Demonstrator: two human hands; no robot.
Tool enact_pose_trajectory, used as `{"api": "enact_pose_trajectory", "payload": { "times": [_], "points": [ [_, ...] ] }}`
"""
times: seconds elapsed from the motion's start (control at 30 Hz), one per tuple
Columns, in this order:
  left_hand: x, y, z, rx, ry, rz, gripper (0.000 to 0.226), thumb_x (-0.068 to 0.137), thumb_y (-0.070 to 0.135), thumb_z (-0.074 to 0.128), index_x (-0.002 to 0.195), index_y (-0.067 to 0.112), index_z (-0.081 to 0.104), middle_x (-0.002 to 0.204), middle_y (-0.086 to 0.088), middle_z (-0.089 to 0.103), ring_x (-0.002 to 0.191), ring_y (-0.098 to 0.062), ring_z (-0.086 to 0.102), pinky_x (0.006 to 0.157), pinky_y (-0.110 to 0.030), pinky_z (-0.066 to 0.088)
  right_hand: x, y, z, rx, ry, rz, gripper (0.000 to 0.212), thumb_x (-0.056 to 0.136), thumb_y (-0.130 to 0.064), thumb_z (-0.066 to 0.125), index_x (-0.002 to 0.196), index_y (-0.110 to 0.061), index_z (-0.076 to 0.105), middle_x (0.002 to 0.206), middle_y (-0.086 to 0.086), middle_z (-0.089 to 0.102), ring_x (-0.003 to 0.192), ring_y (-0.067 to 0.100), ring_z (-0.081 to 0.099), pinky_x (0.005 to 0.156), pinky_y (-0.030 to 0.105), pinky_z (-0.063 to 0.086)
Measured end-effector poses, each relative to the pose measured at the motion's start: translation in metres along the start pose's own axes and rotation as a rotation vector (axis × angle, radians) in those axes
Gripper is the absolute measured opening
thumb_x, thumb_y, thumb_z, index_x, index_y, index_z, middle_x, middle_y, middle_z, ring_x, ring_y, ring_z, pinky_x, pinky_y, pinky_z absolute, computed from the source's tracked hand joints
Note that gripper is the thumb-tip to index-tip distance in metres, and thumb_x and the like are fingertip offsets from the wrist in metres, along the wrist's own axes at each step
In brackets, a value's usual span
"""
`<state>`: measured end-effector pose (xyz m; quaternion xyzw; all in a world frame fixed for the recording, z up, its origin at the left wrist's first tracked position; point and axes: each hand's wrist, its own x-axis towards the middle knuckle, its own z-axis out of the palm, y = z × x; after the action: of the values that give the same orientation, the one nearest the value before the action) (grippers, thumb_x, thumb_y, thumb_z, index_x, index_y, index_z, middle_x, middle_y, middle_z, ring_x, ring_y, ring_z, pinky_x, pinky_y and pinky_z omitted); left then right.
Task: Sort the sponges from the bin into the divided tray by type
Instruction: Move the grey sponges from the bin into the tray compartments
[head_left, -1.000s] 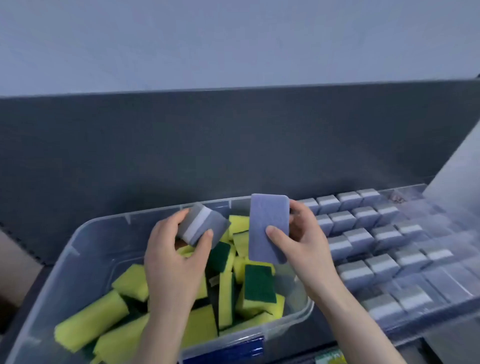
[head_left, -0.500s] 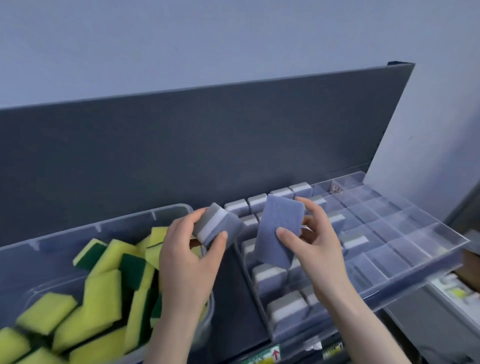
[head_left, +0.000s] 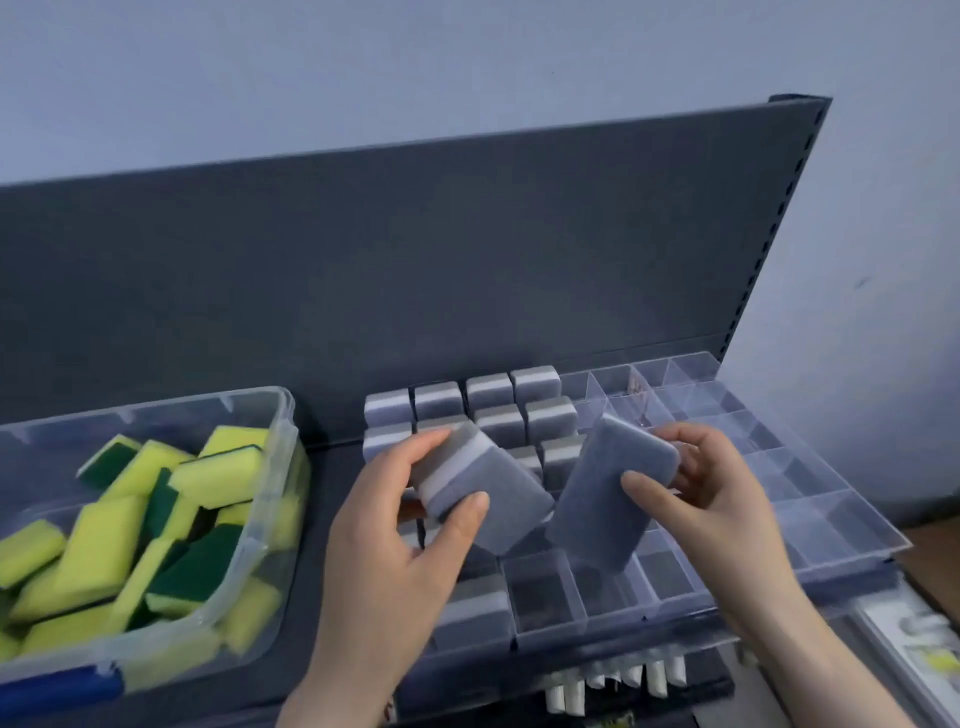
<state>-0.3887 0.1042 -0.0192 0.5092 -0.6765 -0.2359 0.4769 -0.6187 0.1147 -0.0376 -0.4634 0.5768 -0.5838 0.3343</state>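
My left hand grips a grey sponge with a white middle layer between thumb and fingers. My right hand holds a second grey sponge, its flat face turned toward me. Both sponges hover over the clear divided tray. The tray's left compartments hold several grey and white sponges. Its right compartments look bare. At the left stands the clear bin, filled with several yellow and green sponges.
A dark grey back panel rises behind the bin and tray on a dark shelf. White packaged items hang below the shelf's front edge. A pale wall lies behind and to the right.
The view has swung right, from the bin to the tray. Both hands have carried their grey sponges away from the bin and now hold them over the tray.
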Motion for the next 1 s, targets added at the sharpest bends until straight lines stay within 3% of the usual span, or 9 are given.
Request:
{"api": "enact_pose_trajectory", "payload": {
  "times": [0.1, 0.23, 0.33, 0.47, 0.67, 0.77, 0.87, 1.0],
  "points": [
    [-0.008, 0.007, 0.015, 0.021, -0.048, -0.039, 0.038, 0.081, 0.032, 0.072, 0.114, 0.042, 0.057, 0.108, 0.026, 0.059, 0.100, -0.001, 0.058, 0.075, -0.027, 0.052, 0.000, 0.013, -0.021, -0.046, -0.039, 0.019, 0.039, 0.076, -0.006, 0.074, 0.100, -0.031, 0.056, 0.091, -0.010, 0.069, 0.082, 0.009, 0.065, 0.070, 0.027, 0.051],
    [-0.015, 0.005, 0.030, 0.128, -0.112, -0.075, 0.038, 0.081, 0.034, 0.070, 0.115, 0.040, 0.055, 0.108, 0.027, 0.056, 0.102, 0.005, 0.054, 0.079, -0.020, 0.049, -0.004, 0.029, -0.033, -0.071, -0.090, 0.040, 0.054, 0.076, -0.004, 0.073, 0.114, -0.038, 0.055, 0.098, -0.008, 0.066, 0.089, 0.009, 0.064, 0.073, 0.026, 0.053],
    [-0.021, 0.003, 0.038, 0.266, -0.147, -0.081, 0.039, 0.082, 0.033, 0.067, 0.112, 0.045, 0.047, 0.107, 0.032, 0.050, 0.101, 0.012, 0.047, 0.075, -0.008, 0.040, -0.006, 0.042, -0.039, -0.100, -0.153, 0.024, 0.048, 0.077, 0.000, 0.072, 0.104, -0.038, 0.059, 0.097, -0.014, 0.066, 0.089, 0.008, 0.063, 0.071, 0.020, 0.053],
    [-0.027, 0.001, 0.046, 0.349, -0.158, -0.088, 0.039, 0.082, 0.029, 0.068, 0.112, 0.044, 0.047, 0.104, 0.033, 0.048, 0.097, 0.007, 0.049, 0.074, -0.011, 0.039, -0.008, 0.058, -0.042, -0.112, -0.190, 0.031, 0.048, 0.075, 0.005, 0.072, 0.090, -0.040, 0.061, 0.090, -0.010, 0.065, 0.080, 0.011, 0.061, 0.066, 0.019, 0.051],
    [-0.032, -0.002, 0.051, 0.422, -0.237, -0.073, 0.041, 0.085, 0.030, 0.067, 0.120, 0.038, 0.049, 0.108, 0.029, 0.045, 0.100, 0.004, 0.045, 0.081, -0.016, 0.036, -0.009, 0.066, -0.047, -0.191, -0.268, -0.001, 0.049, 0.072, 0.010, 0.071, 0.089, -0.035, 0.060, 0.088, -0.011, 0.065, 0.079, 0.008, 0.060, 0.069, 0.017, 0.048],
    [-0.029, 0.001, 0.053, 0.441, -0.305, -0.050, 0.039, 0.086, 0.032, 0.065, 0.120, 0.040, 0.048, 0.105, 0.032, 0.041, 0.103, 0.004, 0.044, 0.083, -0.015, 0.037, -0.005, 0.060, -0.048, -0.379, -0.340, -0.076, 0.047, 0.071, 0.002, 0.074, 0.098, -0.034, 0.060, 0.093, -0.015, 0.066, 0.090, 0.007, 0.061, 0.079, 0.022, 0.049],
    [-0.027, 0.004, 0.055, 0.445, -0.377, -0.029, 0.037, 0.087, 0.034, 0.063, 0.121, 0.040, 0.048, 0.108, 0.031, 0.042, 0.104, 0.006, 0.042, 0.087, -0.013, 0.036, 0.001, 0.048, -0.046, -0.551, -0.418, -0.159, 0.050, 0.072, -0.008, 0.077, 0.101, -0.043, 0.056, 0.100, -0.023, 0.062, 0.097, -0.002, 0.056, 0.083, 0.015, 0.045],
    [-0.023, 0.003, 0.053, 0.492, -0.422, 0.003, 0.037, 0.089, 0.034, 0.061, 0.122, 0.040, 0.047, 0.112, 0.030, 0.041, 0.102, 0.008, 0.039, 0.088, -0.013, 0.034, 0.009, 0.032, -0.044, -0.706, -0.510, -0.190, 0.043, 0.076, -0.021, 0.076, 0.116, -0.027, 0.061, 0.104, -0.020, 0.060, 0.096, 0.002, 0.057, 0.085, 0.016, 0.044]
  ]
}}
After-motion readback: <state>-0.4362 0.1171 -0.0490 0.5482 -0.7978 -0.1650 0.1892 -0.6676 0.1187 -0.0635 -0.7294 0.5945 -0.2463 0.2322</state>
